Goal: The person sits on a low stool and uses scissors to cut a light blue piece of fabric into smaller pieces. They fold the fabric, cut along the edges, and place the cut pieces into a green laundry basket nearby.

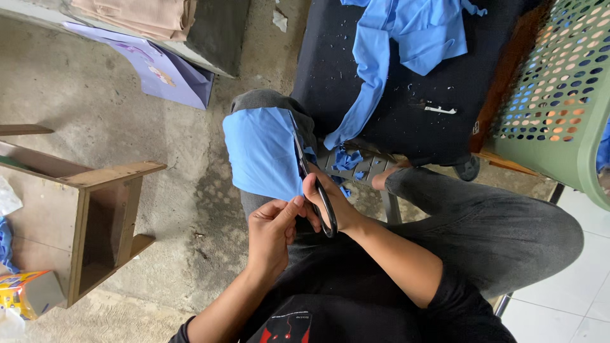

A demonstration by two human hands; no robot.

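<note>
Right now my right hand (330, 206) is threaded through the black handles of the scissors (308, 171), fingers closed around the loops, with the blades running up along the right edge of the blue cloth piece (264, 152) draped over my knee. I cannot tell how wide the blades are parted. My left hand (270, 232) pinches the near corner of that piece between thumb and fingertips, just beside the scissor handles, keeping the cloth taut.

By my reckoning the trimming is partway done: small blue scraps (346, 162) lie just beyond the blades, below the edge of the black-covered bench (356, 70), and the blades sit about midway along the edge, so the far stretch looks uncut. A larger blue garment (406, 32) lies on that bench, well apart from my hands, with white flecks scattered around it. A green perforated basket (559, 95) stands to the right, a wooden crate (95, 222) to the left.
</note>
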